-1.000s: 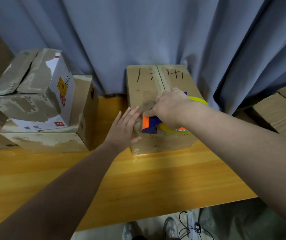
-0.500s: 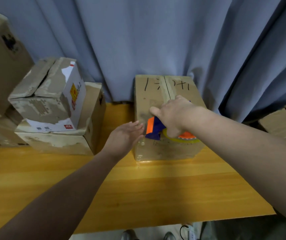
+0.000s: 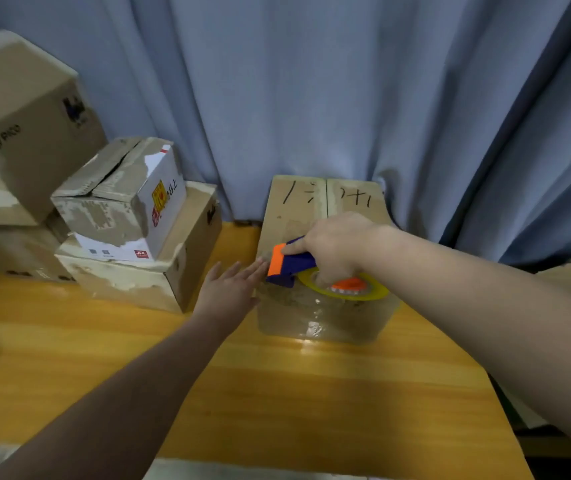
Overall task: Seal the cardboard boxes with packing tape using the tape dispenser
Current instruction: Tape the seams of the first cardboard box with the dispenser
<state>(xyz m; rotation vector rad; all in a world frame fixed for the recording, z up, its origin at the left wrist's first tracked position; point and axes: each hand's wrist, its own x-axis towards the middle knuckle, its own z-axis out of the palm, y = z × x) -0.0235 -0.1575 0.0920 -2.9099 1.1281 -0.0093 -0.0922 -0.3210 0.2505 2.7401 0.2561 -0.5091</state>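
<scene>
Status from where I stand: one box in work, the rest untouched by the look of it.

- Brown cardboard box with black handwritten marks on its top flaps (image 3: 294, 209) sits on the yellow wooden table (image 3: 277, 393), back against the blue-grey curtain (image 3: 311, 81).
- Blue-and-orange tape dispenser (image 3: 289, 263) with its yellow tape roll (image 3: 377, 293) lies on the box top, at the near-left corner, orange end pointing left.
- Right hand (image 3: 336, 247) grasps the dispenser from above, fingers curled round its body.
- Left hand (image 3: 230, 289) is flat with fingers straight, holding nothing. Fingertips are at the box's left edge, just beside the orange end. Looks like bracing, possibly ready to smooth the tape.
- Glossy clear film shows on the near face and near top edge of the box, so I'd say a strip is down there.
- The far part of the centre seam looks matte. I can't tell whether clear tape covers it.

Left to do, my read: finish and cut this strip, then confirm the centre seam.

The white-and-brown worn box (image 3: 114, 202) stacked at left has a gapped top seam, so it likely needs tape. The brown box under it (image 3: 131, 282) and the large brown box (image 3: 28, 116) beyond it: closure not readable.
</scene>
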